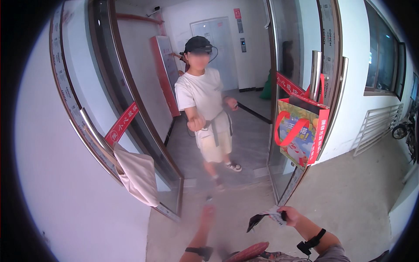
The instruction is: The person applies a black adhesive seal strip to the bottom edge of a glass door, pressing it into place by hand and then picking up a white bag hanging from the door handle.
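My left hand (pixel 209 211) reaches forward over the doorway floor, smeared by motion. A small greyish spot shows at its fingertips, too blurred to name, and its fingers cannot be made out. Lower right, my right hand (pixel 291 215) is closed on a black and white item (pixel 267 219), which has a flat dark end pointing left and a white printed part; its kind is unclear. Both wrists wear black bands. Facing me in the doorway, a person (pixel 201 94) in a white T-shirt and black cap holds one hand raised in front and a long black stick-like thing (pixel 254 112) in the other.
Two glass doors stand open, with long metal handles. A pale cloth bag (pixel 136 174) hangs on the left handle, a colourful gift bag (pixel 301 131) on the right one. A reddish thing (pixel 253 252) lies close to my body. A white rack (pixel 377 124) leans against the right wall.
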Demonstrator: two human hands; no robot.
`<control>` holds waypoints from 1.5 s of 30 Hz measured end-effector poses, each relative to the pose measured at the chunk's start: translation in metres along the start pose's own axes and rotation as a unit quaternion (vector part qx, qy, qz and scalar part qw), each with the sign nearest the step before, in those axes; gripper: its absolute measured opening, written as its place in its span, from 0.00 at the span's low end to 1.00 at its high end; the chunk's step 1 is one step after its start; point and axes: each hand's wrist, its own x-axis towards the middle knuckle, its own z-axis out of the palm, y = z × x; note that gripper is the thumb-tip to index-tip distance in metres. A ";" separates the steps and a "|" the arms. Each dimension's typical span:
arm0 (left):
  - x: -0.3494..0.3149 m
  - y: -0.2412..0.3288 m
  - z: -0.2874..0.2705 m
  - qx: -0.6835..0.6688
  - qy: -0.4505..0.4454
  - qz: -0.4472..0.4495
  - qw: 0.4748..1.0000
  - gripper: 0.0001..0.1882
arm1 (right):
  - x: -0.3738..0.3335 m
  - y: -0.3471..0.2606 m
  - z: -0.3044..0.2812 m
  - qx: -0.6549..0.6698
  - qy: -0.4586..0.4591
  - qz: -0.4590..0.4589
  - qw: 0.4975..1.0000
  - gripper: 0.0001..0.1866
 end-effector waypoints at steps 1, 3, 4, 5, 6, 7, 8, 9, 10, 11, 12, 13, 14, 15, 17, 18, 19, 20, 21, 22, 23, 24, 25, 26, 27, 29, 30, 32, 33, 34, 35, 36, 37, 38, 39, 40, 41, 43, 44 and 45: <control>-0.008 0.009 0.010 -0.051 -0.084 -0.012 0.995 0.14 | 0.011 0.008 0.007 -0.009 -0.063 0.032 0.997 0.19; -0.009 0.060 0.034 -0.063 -0.207 0.052 0.975 0.20 | 0.021 0.016 0.024 -0.003 -0.098 0.034 0.995 0.18; -0.003 0.114 0.039 -0.026 -0.242 0.139 0.960 0.21 | 0.022 0.019 0.028 0.005 -0.129 0.026 0.991 0.18; -0.005 0.135 0.044 -0.023 -0.240 0.138 0.961 0.21 | 0.030 0.024 0.027 0.013 -0.117 0.011 0.993 0.19; -0.005 0.146 0.052 -0.039 -0.239 0.106 0.965 0.23 | 0.033 0.025 0.030 0.014 -0.113 0.013 0.993 0.19; -0.007 0.152 0.056 -0.050 -0.235 0.074 0.968 0.25 | 0.032 0.026 0.034 0.025 -0.136 0.011 0.990 0.19; -0.009 0.151 0.058 -0.049 -0.236 0.074 0.968 0.25 | 0.032 0.028 0.037 0.035 -0.158 0.009 0.987 0.19; -0.009 0.149 0.061 -0.022 -0.208 0.103 0.972 0.25 | 0.032 0.030 0.039 0.037 -0.159 0.009 0.987 0.19; -0.010 0.147 0.063 0.004 -0.180 0.133 0.975 0.24 | 0.032 0.032 0.039 0.037 -0.157 0.010 0.987 0.20; -0.010 0.141 0.065 0.004 -0.182 0.133 0.974 0.24 | 0.031 0.033 0.040 0.038 -0.155 0.011 0.987 0.21; -0.010 0.134 0.068 0.046 -0.160 0.167 0.972 0.22 | 0.027 0.034 0.041 0.039 -0.154 0.010 0.987 0.21; -0.008 0.134 0.068 0.087 -0.138 0.201 0.966 0.20 | 0.021 0.033 0.043 0.041 -0.138 0.002 0.990 0.20; -0.008 0.136 0.070 0.086 -0.141 0.202 0.965 0.20 | 0.018 0.032 0.044 0.044 -0.122 -0.006 0.992 0.19; -0.007 0.137 0.071 0.097 -0.147 0.243 0.954 0.17 | 0.018 0.033 0.038 0.045 -0.121 -0.008 0.992 0.19; -0.004 0.151 0.073 0.103 -0.156 0.290 0.938 0.15 | 0.017 0.035 0.020 0.072 -0.086 0.001 0.994 0.18; -0.004 0.160 0.074 0.099 -0.190 0.299 0.930 0.14 | 0.015 0.035 0.013 0.074 -0.085 -0.005 0.994 0.18; -0.005 0.166 0.075 0.096 -0.222 0.304 0.921 0.14 | 0.012 0.035 0.008 0.081 -0.108 -0.010 0.991 0.18; -0.008 0.164 0.078 0.095 -0.223 0.307 0.920 0.14 | 0.010 0.035 0.006 0.088 -0.130 -0.016 0.988 0.18; -0.012 0.157 0.083 0.089 -0.228 0.295 0.924 0.13 | 0.008 0.034 0.005 0.087 -0.130 -0.019 0.987 0.18; -0.014 0.153 0.087 0.083 -0.233 0.282 0.927 0.12 | 0.005 0.032 0.005 0.087 -0.134 -0.014 0.987 0.18; -0.015 0.148 0.089 0.082 -0.232 0.284 0.927 0.12 | 0.002 0.030 0.005 0.086 -0.137 -0.008 0.987 0.18; -0.015 0.144 0.091 0.098 -0.235 0.279 0.926 0.12 | 0.001 0.029 0.005 0.084 -0.139 -0.009 0.987 0.18; -0.015 0.143 0.092 0.113 -0.240 0.273 0.925 0.11 | -0.002 0.030 0.005 0.090 -0.134 -0.008 0.987 0.18; -0.015 0.142 0.093 0.113 -0.240 0.275 0.924 0.11 | -0.004 0.030 0.006 0.095 -0.131 -0.005 0.987 0.18; -0.015 0.142 0.093 0.110 -0.242 0.284 0.921 0.11 | -0.006 0.028 0.008 0.094 -0.132 -0.006 0.987 0.18; -0.017 0.145 0.092 0.107 -0.245 0.289 0.919 0.10 | -0.016 0.022 0.018 0.046 -0.173 -0.005 0.984 0.19; -0.017 0.147 0.091 0.116 -0.258 0.298 0.912 0.10 | -0.012 0.023 0.010 0.045 -0.173 -0.003 0.984 0.19; -0.018 0.161 0.087 0.127 -0.271 0.311 0.902 0.09 | 0.010 0.031 -0.018 0.034 -0.157 0.025 0.987 0.20; -0.020 0.172 0.085 0.131 -0.303 0.265 0.906 0.08 | 0.025 0.040 -0.029 0.033 -0.160 0.023 0.986 0.20; -0.020 0.178 0.083 0.136 -0.333 0.217 0.908 0.07 | 0.040 0.053 -0.041 0.042 -0.112 0.049 0.992 0.20; -0.021 0.176 0.083 0.138 -0.330 0.216 0.908 0.07 | 0.042 0.057 -0.039 0.050 -0.063 0.076 0.994 0.21; -0.023 0.172 0.082 0.163 -0.314 0.197 0.914 0.07 | 0.041 0.061 -0.039 0.048 -0.065 0.078 0.994 0.21; -0.023 0.167 0.081 0.188 -0.296 0.177 0.919 0.06 | 0.027 0.061 -0.019 -0.022 -0.046 0.122 0.991 0.21; -0.023 0.162 0.081 0.190 -0.293 0.177 0.920 0.06 | 0.018 0.060 -0.008 -0.092 -0.027 0.165 0.982 0.22; -0.024 0.156 0.080 0.201 -0.285 0.191 0.917 0.06 | 0.016 0.062 -0.010 -0.095 -0.049 0.172 0.979 0.21; -0.024 0.152 0.078 0.213 -0.278 0.206 0.914 0.05 | 0.018 0.063 -0.013 -0.097 -0.051 0.172 0.979 0.21; -0.024 0.149 0.077 0.215 -0.276 0.205 0.914 0.05 | 0.021 0.064 -0.018 -0.105 -0.025 0.166 0.980 0.20; -0.026 0.147 0.072 0.215 -0.244 0.184 0.928 0.06 | 0.030 0.066 -0.038 -0.110 0.002 0.163 0.980 0.18; -0.027 0.152 0.067 0.215 -0.234 0.176 0.932 0.06 | 0.036 0.065 -0.053 -0.072 -0.085 0.152 0.982 0.17; -0.024 0.158 0.061 0.182 -0.211 0.198 0.940 0.06 | 0.042 0.068 -0.066 -0.033 -0.171 0.139 0.975 0.16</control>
